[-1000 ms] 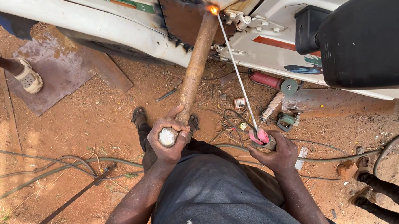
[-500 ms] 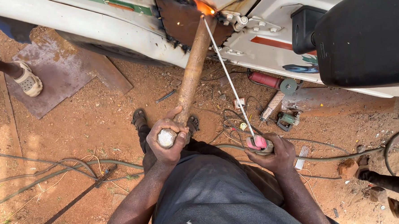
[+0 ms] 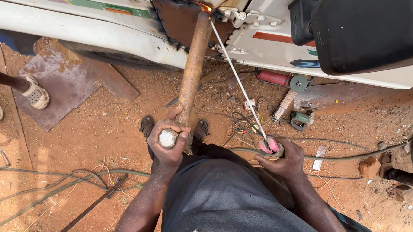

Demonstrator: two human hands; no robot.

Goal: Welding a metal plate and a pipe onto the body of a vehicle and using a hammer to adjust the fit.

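1. The left hand [image 3: 169, 141] has its fingers wrapped tight around the near end of a long wooden pole [image 3: 193, 72], whose rounded butt shows between thumb and fingers.
2. The pole slants up and away from the person, and its far end presses against a dark, rusty steel patch [image 3: 179, 22] on the white vehicle body [image 3: 72, 29].
3. The right hand [image 3: 279, 158] is closed around a pink-handled electrode holder [image 3: 269, 146], fingers curled fully about it.
4. A thin welding rod [image 3: 237, 80] runs from the holder up to the top of the patch, where an orange glow [image 3: 205, 8] shows just beside the pole's tip.
5. On the red dirt ground [image 3: 100, 134] beyond the hands lie an angle grinder [image 3: 279, 79], a small green tool [image 3: 301, 119] and loose cables [image 3: 56, 180].
6. At the left edge, another person's sandalled foot [image 3: 34, 94] stands on a flat metal sheet [image 3: 70, 85].
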